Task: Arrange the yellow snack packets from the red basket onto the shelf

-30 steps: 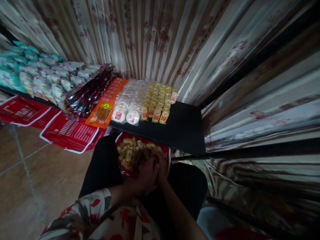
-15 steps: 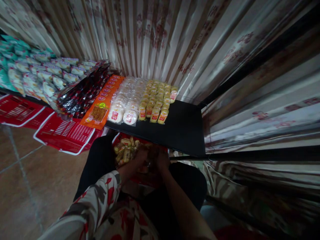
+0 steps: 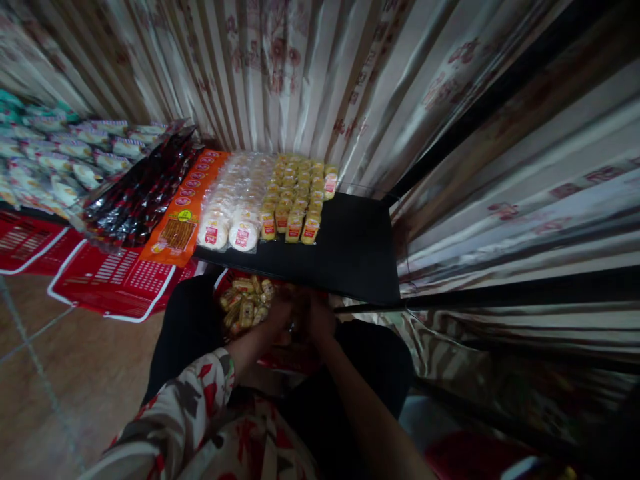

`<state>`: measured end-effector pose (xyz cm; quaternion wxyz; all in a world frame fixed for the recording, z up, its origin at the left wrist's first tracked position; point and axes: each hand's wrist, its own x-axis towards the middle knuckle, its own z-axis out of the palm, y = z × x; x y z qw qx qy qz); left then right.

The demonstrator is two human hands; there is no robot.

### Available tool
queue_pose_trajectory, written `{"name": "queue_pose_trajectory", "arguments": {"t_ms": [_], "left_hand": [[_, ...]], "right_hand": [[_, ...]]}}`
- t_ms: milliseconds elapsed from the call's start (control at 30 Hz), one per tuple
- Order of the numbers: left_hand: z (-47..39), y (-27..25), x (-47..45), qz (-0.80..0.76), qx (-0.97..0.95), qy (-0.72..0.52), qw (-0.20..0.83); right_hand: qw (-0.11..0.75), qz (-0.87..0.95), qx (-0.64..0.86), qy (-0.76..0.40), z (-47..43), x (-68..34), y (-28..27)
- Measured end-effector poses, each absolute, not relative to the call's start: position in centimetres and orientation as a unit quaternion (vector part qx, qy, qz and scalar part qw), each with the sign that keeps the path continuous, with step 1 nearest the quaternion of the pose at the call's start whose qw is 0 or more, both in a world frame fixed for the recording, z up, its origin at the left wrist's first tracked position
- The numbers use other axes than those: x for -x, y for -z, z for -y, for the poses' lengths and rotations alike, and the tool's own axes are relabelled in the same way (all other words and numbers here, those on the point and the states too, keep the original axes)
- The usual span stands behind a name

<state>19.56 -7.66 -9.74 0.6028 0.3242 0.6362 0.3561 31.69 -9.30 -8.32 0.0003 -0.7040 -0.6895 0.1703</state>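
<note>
Both hands are down in a red basket between my knees, under the front edge of the black shelf. My left hand is beside a heap of small yellow wrapped snack packets at the basket's left. Close to it, my right hand reaches into the basket's right part. The fingers of both hands look curled inward toward each other. Deep shade hides what lies in them; only a faint glint shows between the hands.
On the black shelf stand rows of yellow snack packets, round white wrapped crackers, an orange bag, dark shiny packs and white bags. Red baskets sit below left. A curtain hangs behind.
The view has shifted slightly, so the shelf goods appear farther left. Both hands stay close together in the basket, with little visible movement.
</note>
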Motion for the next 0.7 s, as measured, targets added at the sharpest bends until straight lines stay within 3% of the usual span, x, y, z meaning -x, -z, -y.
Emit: {"name": "queue_pose_trajectory", "arguments": {"t_ms": [533,700], "left_hand": [[10.7,3.0,-16.8,-0.580,-0.226,-0.467,0.628],[11.1,0.7,-15.6,-0.563,-0.219,-0.481,0.636]], "right_hand": [[0.307,0.683,0.594,-0.296,13.0,-31.5,3.4],[0.364,0.682,0.550,-0.315,13.9,-31.2,2.4]]}}
